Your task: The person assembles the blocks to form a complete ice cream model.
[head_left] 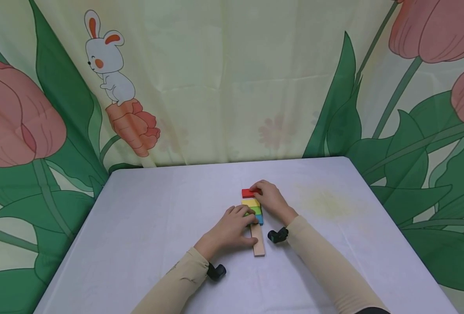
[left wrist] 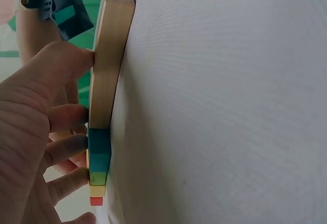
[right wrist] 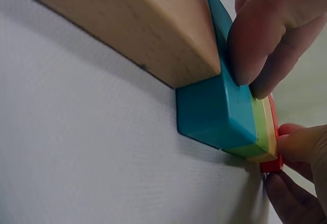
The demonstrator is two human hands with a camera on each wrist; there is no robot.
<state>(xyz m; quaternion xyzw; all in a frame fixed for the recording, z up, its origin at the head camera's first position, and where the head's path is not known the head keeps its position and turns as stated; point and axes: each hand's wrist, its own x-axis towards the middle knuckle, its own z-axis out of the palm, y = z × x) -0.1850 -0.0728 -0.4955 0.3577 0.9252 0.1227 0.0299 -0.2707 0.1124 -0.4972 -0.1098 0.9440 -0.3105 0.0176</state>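
Observation:
A red block [head_left: 247, 193] lies at the far end of a line of blocks, with the thumb and fingers of my right hand [head_left: 271, 199] pinching its right end. Nearer to me come a yellow block [head_left: 250, 203], a green block [head_left: 258, 211] and a blue block [head_left: 259, 219], lying side by side. A plain wooden block [head_left: 258, 244] extends lengthwise toward me from the blue one. My left hand [head_left: 232, 227] rests over the line from the left, fingers extended, fingertips on the blue and green blocks and thumb at the wooden block's edge. The right wrist view shows the blue block [right wrist: 209, 109] against the wooden block's end.
The blocks lie on a white-covered table [head_left: 145, 226]. Behind its far edge hangs a printed curtain [head_left: 224, 87] with tulips and a rabbit. Each wrist carries a small black camera, one beside the left sleeve [head_left: 177, 279], one beside the right sleeve [head_left: 326, 266].

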